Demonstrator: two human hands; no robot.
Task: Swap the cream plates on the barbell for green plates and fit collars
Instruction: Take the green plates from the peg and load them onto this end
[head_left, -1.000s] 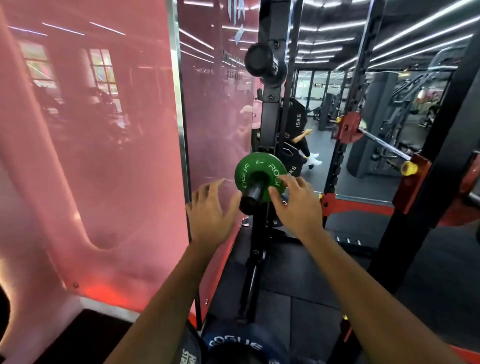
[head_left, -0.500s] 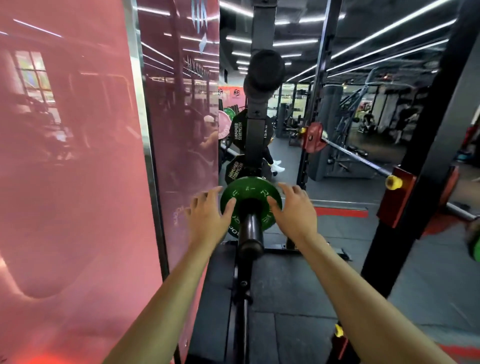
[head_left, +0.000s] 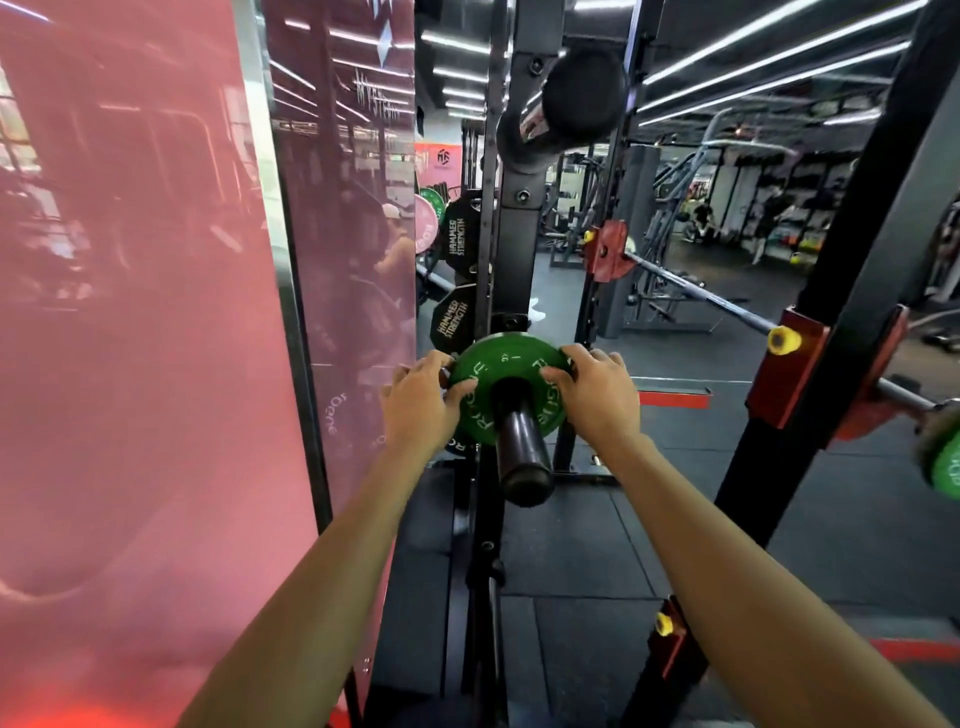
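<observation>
Nearest the camera, two bare forearms reach forward from the bottom edge toward a black peg (head_left: 521, 447) that juts out of a rack upright toward the viewer. On that peg sits a green plate (head_left: 506, 387), and both hands are on it: the left hand (head_left: 423, 402) grips the rim at about 9 o'clock of the disc with fingers curled over the edge and thumb on the face, while the right hand (head_left: 595, 392) grips it at about 3 o'clock in the same way. The plate is well back on the peg, not near its free tip, so I judge this to be a green plate being fetched from storage — it has yet to slide off. Farther back, at 3 o'clock of the scene, the barbell (head_left: 696, 293) lies across red hooks in the rack, and a second green plate (head_left: 946, 470) shows at its near end by the right edge; whether a collar sits against it cannot be told. No cream plate is plainly on the bar. That suggests one end is loaded and the other end plus collars remain. Beyond the peg, black storage plates (head_left: 457, 239) hang on the upright at 11 o'clock.
</observation>
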